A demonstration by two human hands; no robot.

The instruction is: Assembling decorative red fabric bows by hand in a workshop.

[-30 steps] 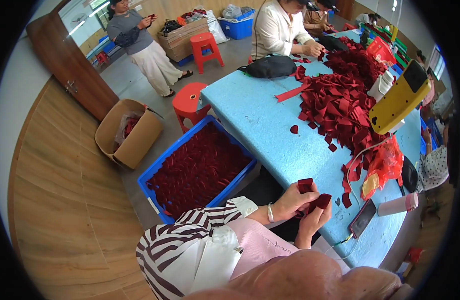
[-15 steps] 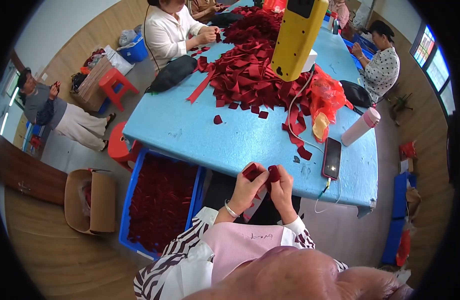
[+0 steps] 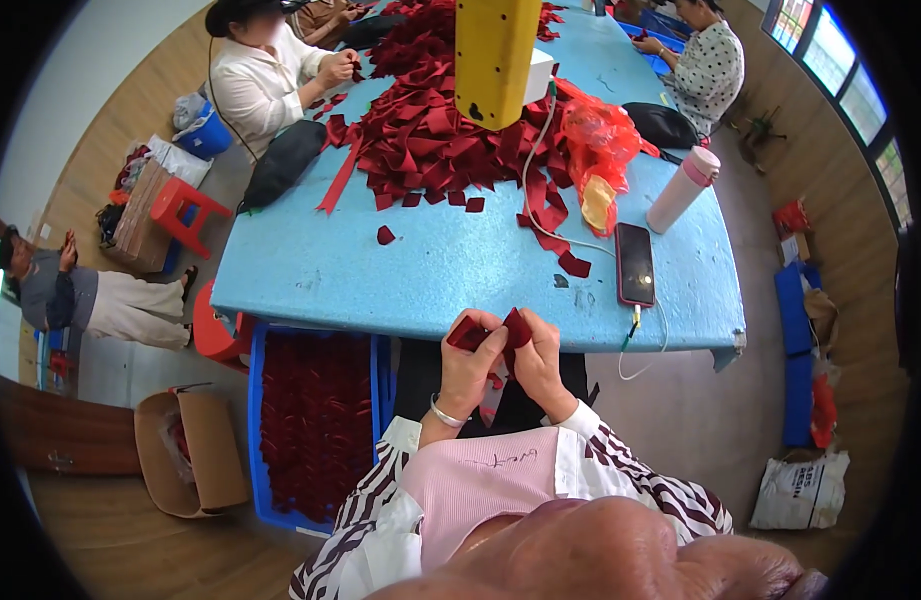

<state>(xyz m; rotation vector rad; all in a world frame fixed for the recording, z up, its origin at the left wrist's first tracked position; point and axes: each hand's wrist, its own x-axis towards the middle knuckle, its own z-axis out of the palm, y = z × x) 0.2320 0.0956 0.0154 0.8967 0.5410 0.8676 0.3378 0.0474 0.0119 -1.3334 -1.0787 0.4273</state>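
Note:
My left hand (image 3: 466,372) and my right hand (image 3: 540,368) meet at the table's near edge, both closed. A dark red fabric piece (image 3: 468,333) sits in the fingers of the left hand. Pinched between the right thumb and fingers is another red flap (image 3: 518,327); whether the two are joined cannot be told. Below the fingers, small red bits show against the dark cloth. Farther up the table lies a big heap of red ribbon pieces (image 3: 430,150), with one loose piece (image 3: 385,235) apart from it.
On the blue table (image 3: 310,270) are a phone (image 3: 635,262) on a cable, a pink bottle (image 3: 683,190), a red plastic bag (image 3: 592,130) and a yellow device (image 3: 495,60). A blue crate (image 3: 260,430) of red pieces stands at left, by a cardboard box (image 3: 212,450). Several people are around.
My head view has turned, so the table sits higher and further left in the picture. Both hands stay together; the red flap at the right fingers now shows more broadly.

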